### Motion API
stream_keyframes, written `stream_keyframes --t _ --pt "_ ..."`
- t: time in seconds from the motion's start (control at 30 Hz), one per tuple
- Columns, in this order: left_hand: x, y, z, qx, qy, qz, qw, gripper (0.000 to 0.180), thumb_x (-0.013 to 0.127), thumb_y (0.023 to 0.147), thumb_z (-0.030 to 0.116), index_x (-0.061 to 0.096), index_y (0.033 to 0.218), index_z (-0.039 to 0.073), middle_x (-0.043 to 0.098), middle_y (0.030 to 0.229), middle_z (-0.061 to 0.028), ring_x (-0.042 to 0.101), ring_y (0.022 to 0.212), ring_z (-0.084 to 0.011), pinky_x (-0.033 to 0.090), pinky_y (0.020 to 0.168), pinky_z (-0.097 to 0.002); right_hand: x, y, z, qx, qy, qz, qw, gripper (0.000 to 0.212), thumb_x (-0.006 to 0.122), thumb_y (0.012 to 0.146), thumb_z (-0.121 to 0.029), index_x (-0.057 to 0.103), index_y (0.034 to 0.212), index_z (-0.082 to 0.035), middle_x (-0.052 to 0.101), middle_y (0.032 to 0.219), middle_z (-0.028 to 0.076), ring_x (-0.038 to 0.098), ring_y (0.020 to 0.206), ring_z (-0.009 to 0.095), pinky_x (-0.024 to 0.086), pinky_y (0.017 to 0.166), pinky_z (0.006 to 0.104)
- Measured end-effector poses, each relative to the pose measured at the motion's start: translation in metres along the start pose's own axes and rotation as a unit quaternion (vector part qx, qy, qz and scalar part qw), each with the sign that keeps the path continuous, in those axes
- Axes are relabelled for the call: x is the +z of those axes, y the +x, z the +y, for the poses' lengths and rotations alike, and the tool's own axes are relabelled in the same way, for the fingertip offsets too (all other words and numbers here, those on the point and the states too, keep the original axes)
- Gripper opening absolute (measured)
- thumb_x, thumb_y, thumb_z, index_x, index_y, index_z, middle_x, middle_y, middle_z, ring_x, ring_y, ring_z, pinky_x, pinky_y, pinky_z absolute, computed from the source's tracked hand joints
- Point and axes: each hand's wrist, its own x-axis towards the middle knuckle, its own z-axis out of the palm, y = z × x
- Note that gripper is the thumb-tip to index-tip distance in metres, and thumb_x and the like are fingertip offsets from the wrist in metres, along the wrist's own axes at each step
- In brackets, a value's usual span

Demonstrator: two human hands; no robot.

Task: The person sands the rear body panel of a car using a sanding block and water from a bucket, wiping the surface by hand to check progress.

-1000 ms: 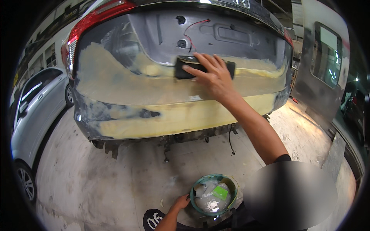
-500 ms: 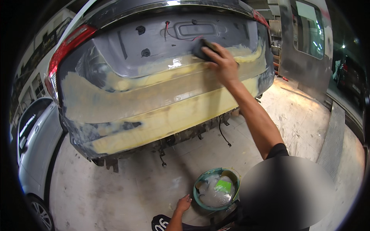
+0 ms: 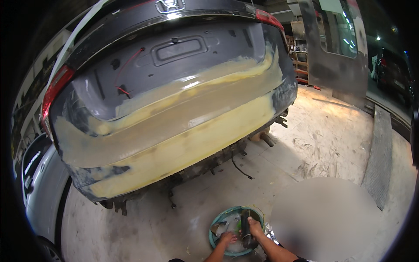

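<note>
Low in the head view stands a round green tub [image 3: 212, 239] of cloudy water, with a brownish piece and a bit of something green in it. My right hand [image 3: 255, 227] is closed round a long black sanding block [image 3: 245, 227], held tilted over the tub. My left hand [image 3: 228, 238] reaches over the tub's near left side, fingers stretched toward the water and apart from the block. Beyond them is the rear of a dark car [image 3: 174, 120], its bumper and tailgate patched with yellow and tan filler.
A silver car [image 3: 46, 187] stands at the left. Dark brackets and a hanging cable [image 3: 241, 168] stick out under the bumper. To the right are a grey panel with a window [image 3: 329, 70], shelves [image 3: 301, 65] and a grey floor strip [image 3: 377, 153]. A blurred patch covers the lower right.
My right hand has come down from the tailgate to the tub with the block. My left hand has moved from beside the tub to over it. The view has shifted, so the car sits further left.
</note>
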Motion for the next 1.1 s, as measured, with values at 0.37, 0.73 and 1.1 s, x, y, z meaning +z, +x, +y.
stream_keyframes --t 0.37,0.73,1.1 --pt "0.083 -0.124 0.216 0.353 -0.117 -0.214 0.903 0.020 0.056 0.094 0.022 0.058 0.078 0.010 0.053 0.062 -0.0035 0.052 0.049 -0.0158 0.045 0.047 -0.0285 -0.026 0.017 0.029 0.003 -0.052 0.013 0.999 0.049 0.065 0.092 -0.041 0.062 0.123 -0.003 0.068 0.091 0.009 0.067 0.075 0.021 0.055 0.064 0.0365" --pt "0.106 -0.378 0.549 0.646 0.683 0.337 0.043 0.072 0.063 0.087 0.039 0.035 0.148 0.013 0.026 0.158 -0.0013 0.021 0.147 -0.0252 0.020 0.119 -0.0459 0.011 0.024 0.035 0.150 -0.201 -0.064 0.966 0.050 0.058 0.092 -0.046 0.066 0.118 -0.004 0.067 0.083 0.016 0.060 0.050 0.028 0.040 0.034 0.0419" --pt "-0.024 -0.413 0.500 0.572 0.733 0.365 0.052 0.093 0.064 0.079 0.052 0.027 0.150 0.006 0.020 0.160 -0.0078 0.012 0.149 -0.0279 0.010 0.121 -0.0464 0.000 0.049 0.072 0.067 -0.206 -0.036 0.976 0.044 0.060 0.093 -0.038 0.069 0.110 0.001 0.069 0.088 0.016 0.065 0.064 0.029 0.049 0.050 0.0428"
